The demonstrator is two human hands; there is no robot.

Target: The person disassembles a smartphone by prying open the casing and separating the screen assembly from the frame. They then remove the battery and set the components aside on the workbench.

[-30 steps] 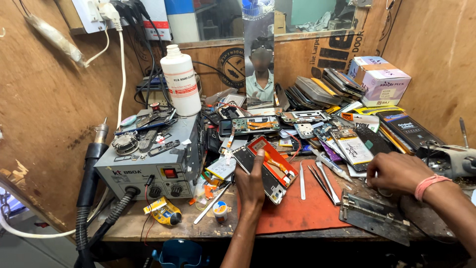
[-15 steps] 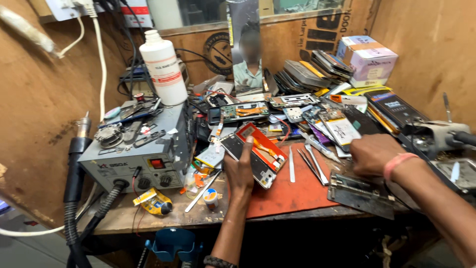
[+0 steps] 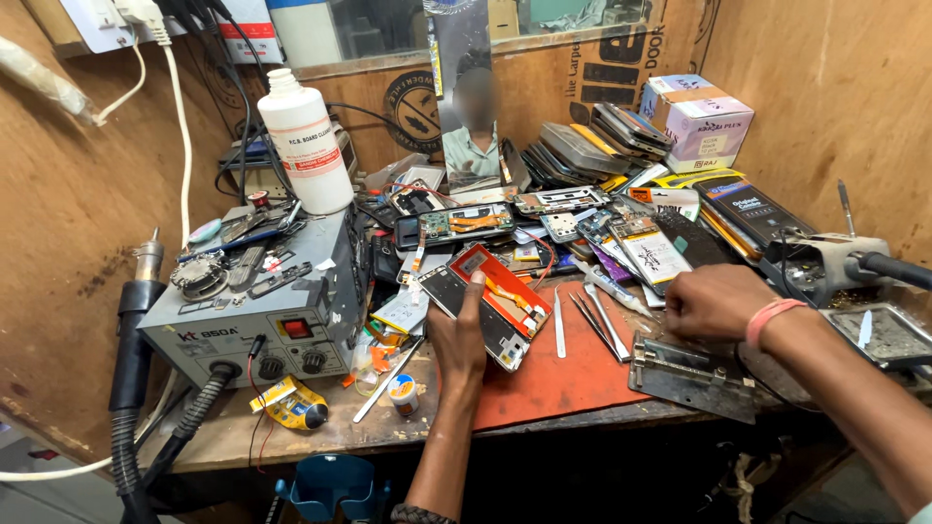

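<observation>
An opened phone [image 3: 493, 296] with an orange inner frame lies tilted on the red work mat [image 3: 563, 374] in the middle of the bench. My left hand [image 3: 456, 342] rests against its near left edge, thumb laid up along the side, holding it in place. My right hand [image 3: 716, 301], with a pink band on the wrist, sits closed on the mat to the right, close to several tweezers [image 3: 594, 320]; whether it holds anything is hidden.
A grey hot-air station [image 3: 262, 311] stands at left with a white bottle [image 3: 306, 146] on top. Phone boards, screens and stacked phones [image 3: 592, 146] crowd the back. A metal jig plate [image 3: 694, 378] lies at the front right, a soldering stand [image 3: 825, 262] far right.
The view has shifted and drawn closer. My left hand has slid slightly up along the opened phone. My right hand stays closed at the right of the mat.
</observation>
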